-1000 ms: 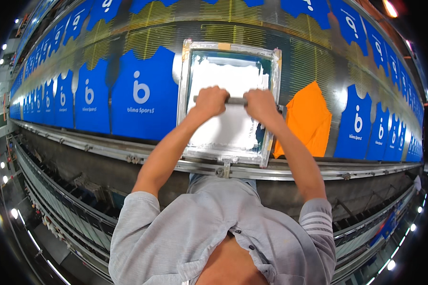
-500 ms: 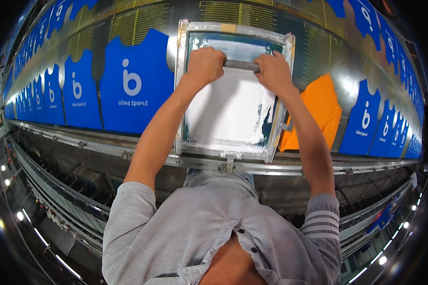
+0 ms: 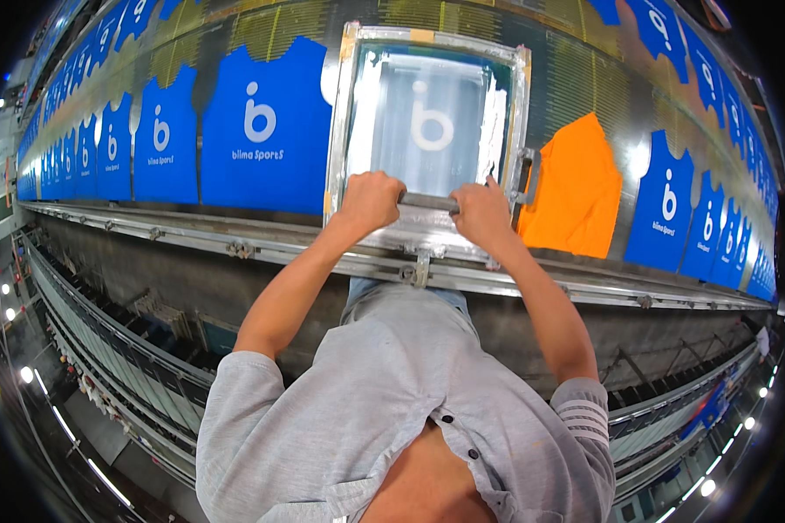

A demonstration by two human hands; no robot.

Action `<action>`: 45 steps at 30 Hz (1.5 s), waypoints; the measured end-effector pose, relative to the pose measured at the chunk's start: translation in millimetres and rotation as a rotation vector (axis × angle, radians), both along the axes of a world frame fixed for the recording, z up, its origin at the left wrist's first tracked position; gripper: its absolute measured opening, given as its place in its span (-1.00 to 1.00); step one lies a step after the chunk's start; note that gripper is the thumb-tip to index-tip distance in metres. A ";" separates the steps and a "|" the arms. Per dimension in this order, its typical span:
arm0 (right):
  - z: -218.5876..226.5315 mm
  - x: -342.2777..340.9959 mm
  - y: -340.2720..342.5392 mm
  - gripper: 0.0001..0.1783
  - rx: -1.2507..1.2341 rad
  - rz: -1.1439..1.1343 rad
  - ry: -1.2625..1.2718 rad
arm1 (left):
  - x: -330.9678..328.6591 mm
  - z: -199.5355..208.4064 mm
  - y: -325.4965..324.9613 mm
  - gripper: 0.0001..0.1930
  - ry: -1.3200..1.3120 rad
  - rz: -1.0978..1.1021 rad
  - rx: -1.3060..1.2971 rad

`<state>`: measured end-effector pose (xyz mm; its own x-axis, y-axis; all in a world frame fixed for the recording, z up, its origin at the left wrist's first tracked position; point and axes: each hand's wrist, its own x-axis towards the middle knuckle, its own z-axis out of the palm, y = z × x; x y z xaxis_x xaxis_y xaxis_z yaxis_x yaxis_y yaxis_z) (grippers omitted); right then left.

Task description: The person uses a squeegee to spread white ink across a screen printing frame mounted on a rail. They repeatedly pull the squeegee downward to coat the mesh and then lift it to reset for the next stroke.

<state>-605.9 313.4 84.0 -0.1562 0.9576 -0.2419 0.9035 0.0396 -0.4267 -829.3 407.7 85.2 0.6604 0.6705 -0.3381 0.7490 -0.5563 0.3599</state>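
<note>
The left hand and right hand are gripping a grey bar, fingers clamping round its left and right ends; its middle is spanning between them, over the framed screen's near part.

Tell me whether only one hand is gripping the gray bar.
No, the left hand and the right hand both grip the gray bar, which shows between them.

The blue cloths carry white rounded marks. Another cloth is plain orange. The frame is silver with tan patches; the bar is grey. The shirt is light grey, with white stripes on the right sleeve.
</note>
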 end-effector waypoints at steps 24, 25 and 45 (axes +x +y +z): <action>-10.0 8.6 26.2 -0.70 0.095 0.062 -0.063 | 7.1 -10.9 11.1 -0.73 -0.168 0.098 0.091; -8.7 0.4 6.7 -0.70 0.097 0.051 -0.048 | -0.4 -9.8 -9.2 -0.74 -0.177 0.099 0.089; -103.7 113.1 4.4 -0.38 0.168 -1.054 0.493 | 46.4 14.1 28.7 -0.82 0.156 -0.056 -0.113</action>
